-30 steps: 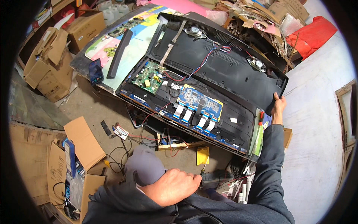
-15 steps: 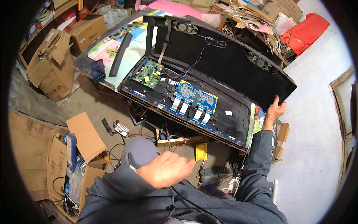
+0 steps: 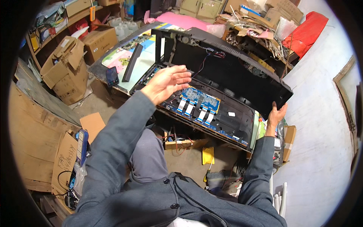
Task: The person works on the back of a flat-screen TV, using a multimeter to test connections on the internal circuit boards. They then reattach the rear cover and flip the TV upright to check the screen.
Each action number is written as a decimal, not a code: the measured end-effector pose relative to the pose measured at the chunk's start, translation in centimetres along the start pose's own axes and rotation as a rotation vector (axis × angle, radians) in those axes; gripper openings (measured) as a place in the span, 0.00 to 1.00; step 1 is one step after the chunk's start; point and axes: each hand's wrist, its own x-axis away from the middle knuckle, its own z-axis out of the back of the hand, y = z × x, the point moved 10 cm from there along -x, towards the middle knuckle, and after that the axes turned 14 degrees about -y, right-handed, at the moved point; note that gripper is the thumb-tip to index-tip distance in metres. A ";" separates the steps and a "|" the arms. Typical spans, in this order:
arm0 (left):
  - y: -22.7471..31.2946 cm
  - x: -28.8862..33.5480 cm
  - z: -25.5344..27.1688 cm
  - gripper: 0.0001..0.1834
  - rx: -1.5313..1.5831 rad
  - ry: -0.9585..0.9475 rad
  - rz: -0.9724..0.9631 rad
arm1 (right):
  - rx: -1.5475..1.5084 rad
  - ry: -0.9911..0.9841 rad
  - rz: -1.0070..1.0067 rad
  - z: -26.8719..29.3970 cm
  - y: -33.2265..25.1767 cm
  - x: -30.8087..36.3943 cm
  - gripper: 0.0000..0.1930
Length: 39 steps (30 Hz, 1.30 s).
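My right hand (image 3: 276, 118) grips the lower right corner of a black television back cover (image 3: 234, 73), which is tipped up along the far side of the opened set. Above the set's left half, my left hand (image 3: 169, 84) is open, fingers stretched out and nothing in it. Below the cover lies the black television panel (image 3: 236, 121), inner side up. A blue circuit board (image 3: 200, 99) sits at its middle, with several white ribbon cables (image 3: 196, 113) running to the near edge. My left hand and forearm largely hide the green board on the left.
The set rests on a table with a colourful cover (image 3: 113, 59). A phone (image 3: 112, 76) and a long dark bar (image 3: 132, 62) lie left of it. Cardboard boxes (image 3: 100, 42) stand further left; a white wall (image 3: 317, 125) rises at right. A yellow packet (image 3: 208, 155) lies below the table.
My left hand has moved from in front of my body up over the set, its curled fingers now stretched out. The back cover is tipped slightly lower on the right, with my right hand still on it.
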 end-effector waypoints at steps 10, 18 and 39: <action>-5.0 -10.1 -3.6 0.23 0.434 0.140 -0.220 | -0.228 -0.256 -0.030 4.2 7.6 4.6 0.21; -6.8 -9.7 -1.7 0.20 0.388 0.244 -0.288 | 0.558 -0.275 0.096 3.0 3.6 8.3 0.10; -13.6 -2.4 4.9 0.18 0.049 0.014 0.406 | 0.220 -0.471 -0.190 -0.9 5.6 11.2 0.18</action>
